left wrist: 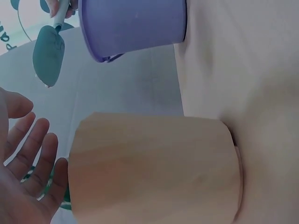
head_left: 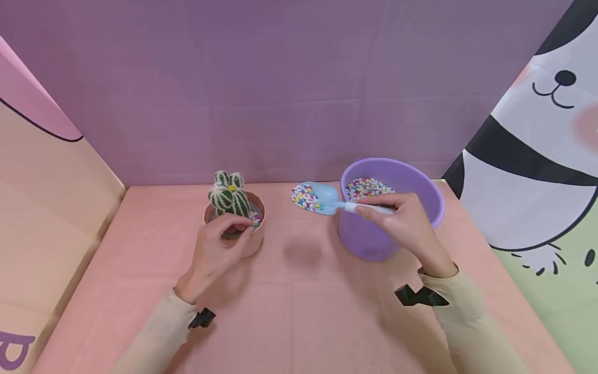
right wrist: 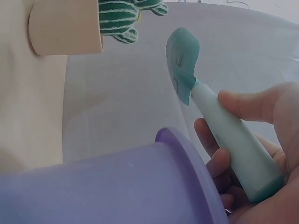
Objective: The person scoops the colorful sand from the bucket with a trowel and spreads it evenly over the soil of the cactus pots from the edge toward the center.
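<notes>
My right hand point(head_left: 411, 223) grips the white handle of a light blue hand trowel point(head_left: 329, 193) in front of the purple bucket. Small multicoloured pebbles point(head_left: 304, 198) lie heaped on its blade, which is held in the air between bucket and pot. To the left stands a tan pot point(head_left: 254, 244) with a green striped cactus point(head_left: 228, 198) and some pebbles inside. My left hand point(head_left: 210, 254) is at the near rim of this pot, below the cactus. In the left wrist view its fingers point(left wrist: 43, 158) are spread and loosely bent, holding nothing; whether they touch the rim I cannot tell.
A purple bucket point(head_left: 369, 241) with many coloured pebbles point(head_left: 367, 187) in it stands under my right hand. Pink cloth point(head_left: 299, 322) covers the table. A purple backdrop point(head_left: 289, 93) rises behind, and a panda-printed panel point(head_left: 537, 171) borders the right side.
</notes>
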`<state>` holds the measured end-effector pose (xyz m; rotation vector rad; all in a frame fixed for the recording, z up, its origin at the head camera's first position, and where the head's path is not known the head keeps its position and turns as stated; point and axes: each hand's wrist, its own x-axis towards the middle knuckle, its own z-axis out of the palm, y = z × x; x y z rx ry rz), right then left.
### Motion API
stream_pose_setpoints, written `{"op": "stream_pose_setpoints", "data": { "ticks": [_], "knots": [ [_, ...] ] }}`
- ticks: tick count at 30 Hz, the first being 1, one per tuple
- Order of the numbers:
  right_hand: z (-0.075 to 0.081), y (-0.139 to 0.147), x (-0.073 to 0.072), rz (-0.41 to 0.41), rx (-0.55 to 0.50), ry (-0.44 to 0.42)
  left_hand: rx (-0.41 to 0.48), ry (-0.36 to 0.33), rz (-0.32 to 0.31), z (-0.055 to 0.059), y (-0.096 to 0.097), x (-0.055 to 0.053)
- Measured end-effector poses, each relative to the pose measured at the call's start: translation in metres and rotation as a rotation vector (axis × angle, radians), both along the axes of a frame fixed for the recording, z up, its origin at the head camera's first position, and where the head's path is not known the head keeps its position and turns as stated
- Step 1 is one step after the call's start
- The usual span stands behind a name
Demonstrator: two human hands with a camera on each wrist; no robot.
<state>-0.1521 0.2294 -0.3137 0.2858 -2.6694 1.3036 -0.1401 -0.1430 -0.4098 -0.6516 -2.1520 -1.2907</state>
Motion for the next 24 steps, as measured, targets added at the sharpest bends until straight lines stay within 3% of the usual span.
{"op": "stream_pose_setpoints", "data": {
  "ticks": [9,24],
  "knots": [
    [-0.002,-0.011,-0.004,0.006,0.004,0.024,0.035,0.014,0.032,-0.005,-0.013,-0.001],
    [-0.003,-0.032,-0.007,0.018,0.022,-0.023,0.031,0.042,0.2,-0.014,-0.037,-0.003]
  ]
}}
